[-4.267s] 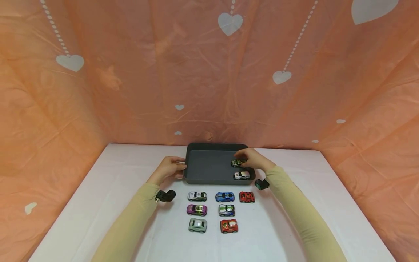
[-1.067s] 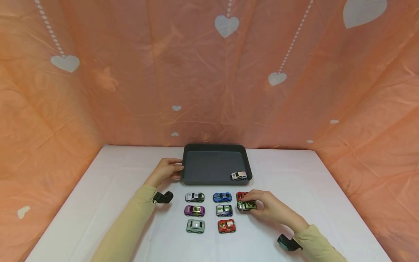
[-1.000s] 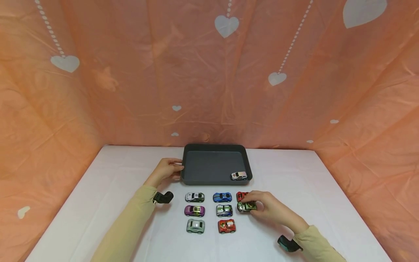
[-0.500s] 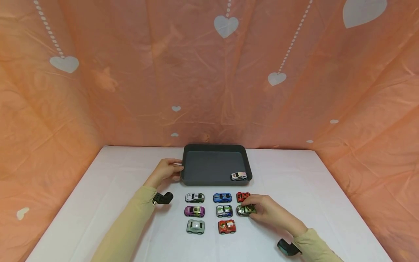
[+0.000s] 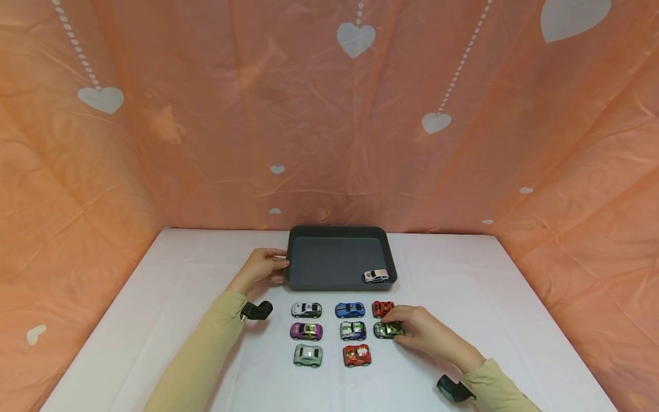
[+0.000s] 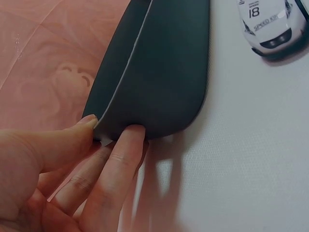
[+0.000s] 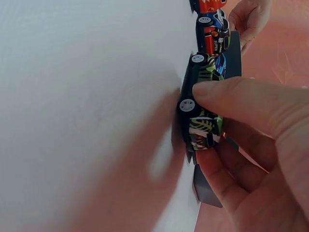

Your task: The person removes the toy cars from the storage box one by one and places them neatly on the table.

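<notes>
My left hand [image 5: 259,267] pinches the left end of a dark grey tray [image 5: 326,260]; in the left wrist view the thumb lies at its rim and a fingertip presses the outer wall [image 6: 164,82]. My right hand [image 5: 426,336] grips a dark green patterned toy car [image 5: 386,330], thumb on its near side and fingers on the far side, low over the tabletop. In the right wrist view its wheel [image 7: 187,105] shows just below the thumb. Right behind this car is a red toy car [image 5: 382,309], partly covered by the hand.
A white toy car [image 5: 376,276] sits in the tray's near right corner. In front of the tray stand white [image 5: 306,310], purple [image 5: 306,331], grey [image 5: 308,355], blue [image 5: 349,310], silver-green [image 5: 353,330] and red [image 5: 357,355] cars. An orange curtain [image 5: 329,143] hangs behind the table.
My right hand has taken the green car out of the tray to the table beside the silver-green car, then shifted it slightly nearer, away from the red one. The left hand stays at the tray.
</notes>
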A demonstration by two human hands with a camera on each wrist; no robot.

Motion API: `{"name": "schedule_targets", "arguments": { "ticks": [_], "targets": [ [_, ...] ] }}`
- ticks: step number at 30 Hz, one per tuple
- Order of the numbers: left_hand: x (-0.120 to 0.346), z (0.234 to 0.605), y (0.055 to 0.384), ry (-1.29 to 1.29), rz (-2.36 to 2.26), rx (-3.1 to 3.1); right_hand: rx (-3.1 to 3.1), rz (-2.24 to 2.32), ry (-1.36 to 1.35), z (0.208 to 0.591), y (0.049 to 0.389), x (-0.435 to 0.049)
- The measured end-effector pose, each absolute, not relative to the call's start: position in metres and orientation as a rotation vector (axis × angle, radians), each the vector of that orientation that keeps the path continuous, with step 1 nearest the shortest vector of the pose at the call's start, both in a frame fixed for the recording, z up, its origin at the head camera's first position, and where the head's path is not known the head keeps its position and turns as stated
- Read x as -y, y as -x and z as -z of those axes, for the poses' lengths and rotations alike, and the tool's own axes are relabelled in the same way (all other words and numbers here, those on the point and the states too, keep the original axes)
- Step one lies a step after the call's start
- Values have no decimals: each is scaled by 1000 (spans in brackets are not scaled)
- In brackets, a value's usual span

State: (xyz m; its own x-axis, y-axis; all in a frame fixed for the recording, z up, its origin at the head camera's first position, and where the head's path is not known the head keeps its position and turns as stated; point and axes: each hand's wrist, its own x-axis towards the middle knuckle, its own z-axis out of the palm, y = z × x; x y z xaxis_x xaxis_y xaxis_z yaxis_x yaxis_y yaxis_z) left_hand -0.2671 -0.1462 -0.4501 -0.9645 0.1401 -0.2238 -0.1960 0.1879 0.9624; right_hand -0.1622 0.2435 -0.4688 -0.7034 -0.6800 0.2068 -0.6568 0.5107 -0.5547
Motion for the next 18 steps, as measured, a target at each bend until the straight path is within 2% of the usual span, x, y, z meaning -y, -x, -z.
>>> {"name": "schedule_targets", "arguments": {
  "ticks": [11, 18],
  "targets": [
    [145, 451, 268, 47, -1854, -2203, -2692, 1019, 1228, 457, 164, -245],
    [146, 450, 268, 47, -1846, -2202, -2681, 1081, 1321, 437, 185, -244]
  ]
}}
